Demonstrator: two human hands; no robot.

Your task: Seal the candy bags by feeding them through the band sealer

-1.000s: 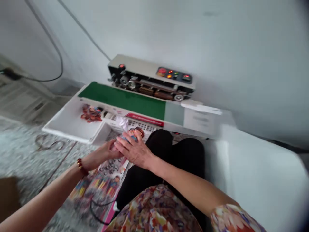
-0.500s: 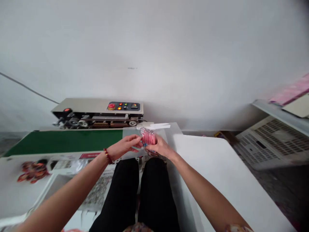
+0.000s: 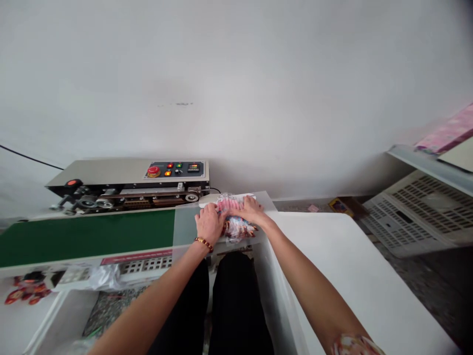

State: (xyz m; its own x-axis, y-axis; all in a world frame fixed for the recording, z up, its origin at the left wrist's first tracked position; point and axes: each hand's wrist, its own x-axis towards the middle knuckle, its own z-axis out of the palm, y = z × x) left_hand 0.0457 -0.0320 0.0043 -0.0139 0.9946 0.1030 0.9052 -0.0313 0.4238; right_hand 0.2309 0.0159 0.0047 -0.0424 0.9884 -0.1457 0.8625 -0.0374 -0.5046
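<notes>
A clear plastic packet filled with small colourful items lies on the white feed plate at the right end of the sealing machine. My left hand is closed on the packet's left side, and a beaded bracelet shows on that wrist. My right hand lies flat over the packet's top right part, pressing it down. The green conveyor belt stretches away to the left of the packet.
A white table top sits to the right. A white slotted crate and a shelf with pink packs stand far right. Loose red items and an empty plastic bag lie at the left. My black-trousered legs are below.
Both hands lifted the packet from my lap area, carried it up to the machine's right end and laid it down there. The view swung upward and right.
</notes>
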